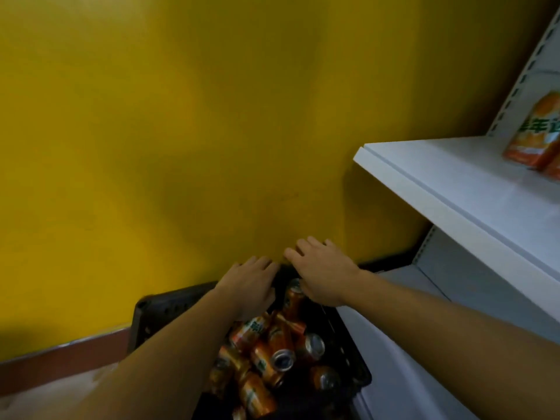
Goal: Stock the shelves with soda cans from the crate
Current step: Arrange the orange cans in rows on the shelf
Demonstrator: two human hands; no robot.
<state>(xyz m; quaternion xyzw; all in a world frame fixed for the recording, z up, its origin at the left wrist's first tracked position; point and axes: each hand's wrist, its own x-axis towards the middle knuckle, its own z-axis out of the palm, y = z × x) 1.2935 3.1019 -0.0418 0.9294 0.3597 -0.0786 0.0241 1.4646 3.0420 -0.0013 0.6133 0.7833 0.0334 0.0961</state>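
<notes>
While the left hand [249, 287] and right hand [321, 275] lie flat and empty, loose cans [274, 344] under them may roll from a hasty grab.

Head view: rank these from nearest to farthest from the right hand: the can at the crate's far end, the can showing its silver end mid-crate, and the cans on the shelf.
1. The far-end can, just beneath the right hand, by the crate rim.
2. The silver-end can, mid-crate, toward the camera.
3. The shelf cans, up at the far right.
</notes>
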